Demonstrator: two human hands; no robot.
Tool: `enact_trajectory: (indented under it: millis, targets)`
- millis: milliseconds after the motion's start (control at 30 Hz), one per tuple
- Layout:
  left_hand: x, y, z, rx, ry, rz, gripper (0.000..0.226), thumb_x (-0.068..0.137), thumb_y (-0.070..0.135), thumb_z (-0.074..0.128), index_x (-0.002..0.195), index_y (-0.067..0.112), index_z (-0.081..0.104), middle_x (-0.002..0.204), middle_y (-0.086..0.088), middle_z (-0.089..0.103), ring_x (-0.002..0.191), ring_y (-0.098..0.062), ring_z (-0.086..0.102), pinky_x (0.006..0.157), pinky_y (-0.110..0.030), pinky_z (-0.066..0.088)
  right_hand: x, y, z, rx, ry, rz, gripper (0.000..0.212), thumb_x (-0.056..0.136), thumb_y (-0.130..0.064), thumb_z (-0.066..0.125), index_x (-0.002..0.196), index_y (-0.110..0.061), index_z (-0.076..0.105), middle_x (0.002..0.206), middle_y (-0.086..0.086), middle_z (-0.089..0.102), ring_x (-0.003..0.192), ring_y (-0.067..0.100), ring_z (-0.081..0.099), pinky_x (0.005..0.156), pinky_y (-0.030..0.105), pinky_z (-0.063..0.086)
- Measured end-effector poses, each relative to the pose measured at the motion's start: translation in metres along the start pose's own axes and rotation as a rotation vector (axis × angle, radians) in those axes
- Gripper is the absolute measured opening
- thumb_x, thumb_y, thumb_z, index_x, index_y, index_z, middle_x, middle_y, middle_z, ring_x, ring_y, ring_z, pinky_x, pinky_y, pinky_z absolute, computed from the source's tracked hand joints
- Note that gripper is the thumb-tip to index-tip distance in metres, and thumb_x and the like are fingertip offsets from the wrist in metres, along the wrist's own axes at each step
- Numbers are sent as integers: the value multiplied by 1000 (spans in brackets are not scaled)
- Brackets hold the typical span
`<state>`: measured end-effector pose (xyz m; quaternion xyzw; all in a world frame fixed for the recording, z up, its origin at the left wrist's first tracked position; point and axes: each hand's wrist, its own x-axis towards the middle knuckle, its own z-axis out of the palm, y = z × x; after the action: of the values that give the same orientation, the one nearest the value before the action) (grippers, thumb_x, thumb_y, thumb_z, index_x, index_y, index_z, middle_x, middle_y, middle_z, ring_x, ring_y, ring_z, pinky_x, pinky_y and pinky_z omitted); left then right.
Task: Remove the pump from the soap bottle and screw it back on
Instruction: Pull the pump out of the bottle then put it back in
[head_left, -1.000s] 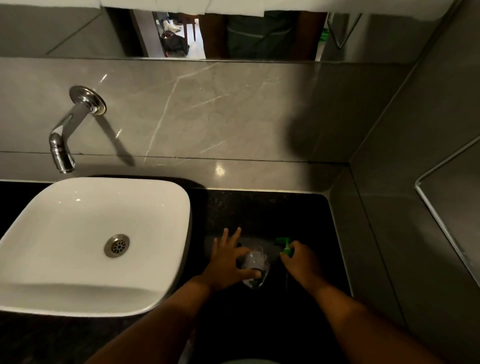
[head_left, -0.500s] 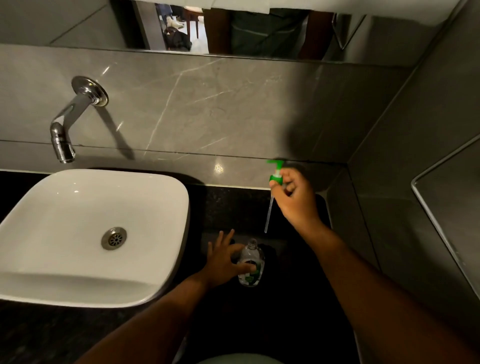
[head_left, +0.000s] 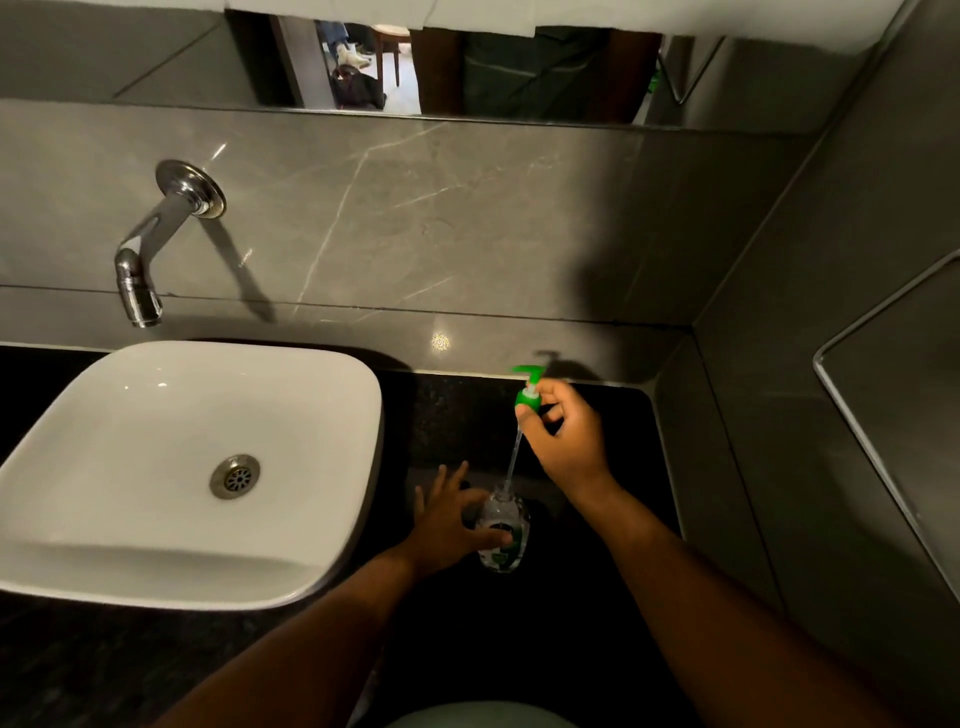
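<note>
A small clear soap bottle (head_left: 503, 530) with a green label stands upright on the black counter (head_left: 597, 519), to the right of the basin. My left hand (head_left: 445, 525) grips its side from the left, thumb across the label. My right hand (head_left: 563, 436) holds the green pump (head_left: 528, 389) by its collar, above and behind the bottle. The pump's thin clear tube (head_left: 514, 457) hangs down at a slant, and its lower end sits at the bottle's open neck.
A white square basin (head_left: 104, 467) fills the left of the counter, with a chrome wall spout (head_left: 140, 260) above it. Grey stone walls close in behind and on the right. A mirror runs along the top.
One second ago the pump was on the bottle. My right hand lifted it clear, then lowered it again, so the tube's tip now sits at the bottle's neck. My left hand kept hold.
</note>
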<state>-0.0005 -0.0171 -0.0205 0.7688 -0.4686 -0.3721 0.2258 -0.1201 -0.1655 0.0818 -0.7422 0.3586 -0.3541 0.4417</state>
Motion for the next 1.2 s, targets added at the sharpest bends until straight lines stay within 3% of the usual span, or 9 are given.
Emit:
enact_trajectory:
  millis: [267, 533, 700, 767, 833, 933, 1033, 1100, 1200]
  targets:
    - [-3, 5, 3, 48, 15, 9, 79, 62, 79, 63, 126, 35, 53, 159, 4, 2, 142, -19, -14, 107, -57, -16, -45, 24, 11, -213, -160, 95, 31, 81, -31, 71, 109, -23, 63, 101, -1, 68, 88, 13, 63, 77, 30, 55]
    - [-3, 9, 4, 46, 28, -18, 74, 66, 70, 69, 130, 40, 49, 159, 4, 6, 143, -20, -11, 107, -58, -16, -62, 30, 11, -363, -184, 104, 25, 69, -38, 77, 84, -27, 60, 85, -10, 57, 81, 12, 59, 67, 28, 48]
    - [-3, 7, 5, 41, 20, -14, 77, 62, 76, 64, 129, 42, 49, 159, 4, 7, 143, -20, -10, 107, -60, -16, -70, 40, 9, -311, -259, 236, 49, 71, -45, 76, 114, -30, 59, 113, -8, 60, 102, 10, 58, 86, 29, 52]
    - [-3, 6, 6, 43, 32, -18, 81, 59, 79, 62, 130, 42, 48, 159, 5, 8, 143, -19, -8, 107, -60, -15, -72, 41, 9, -107, -294, 266, 67, 77, -31, 76, 137, -25, 46, 131, -11, 50, 120, 5, 48, 96, 16, 43]
    - [-2, 6, 9, 56, 42, -16, 83, 59, 80, 61, 131, 40, 48, 159, 6, 9, 143, -18, -7, 108, -59, -14, -73, 42, 11, 79, -288, 293, 72, 82, -13, 71, 145, -19, 36, 136, -9, 45, 127, 3, 43, 91, 1, 39]
    - [-2, 6, 11, 62, 50, 1, 81, 59, 79, 62, 130, 41, 48, 158, 7, 10, 143, -18, -6, 107, -58, -15, -70, 40, 14, 107, -234, 294, 59, 79, -9, 74, 130, -24, 50, 124, -8, 58, 114, 6, 57, 82, 3, 46]
    - [-4, 5, 14, 43, 47, 43, 76, 57, 81, 60, 124, 48, 49, 158, 8, 11, 144, -19, -5, 106, -59, -18, -66, 37, 15, -40, -156, 254, 55, 62, -28, 89, 104, -29, 53, 89, -16, 57, 80, -2, 57, 67, 8, 47]
    - [-4, 5, 17, 37, 67, 48, 79, 56, 84, 58, 124, 46, 49, 158, 8, 12, 144, -18, -3, 106, -59, -17, -65, 37, 17, -75, -141, 264, 69, 56, -39, 90, 112, -25, 51, 91, -13, 53, 80, 1, 53, 66, 8, 41]
    - [-4, 3, 18, 21, 93, 11, 87, 53, 87, 57, 129, 45, 47, 157, 9, 13, 143, -17, -2, 106, -58, -17, -69, 41, 17, 57, -215, 347, 93, 67, -36, 85, 143, -25, 33, 120, -10, 49, 106, -2, 51, 83, 10, 39]
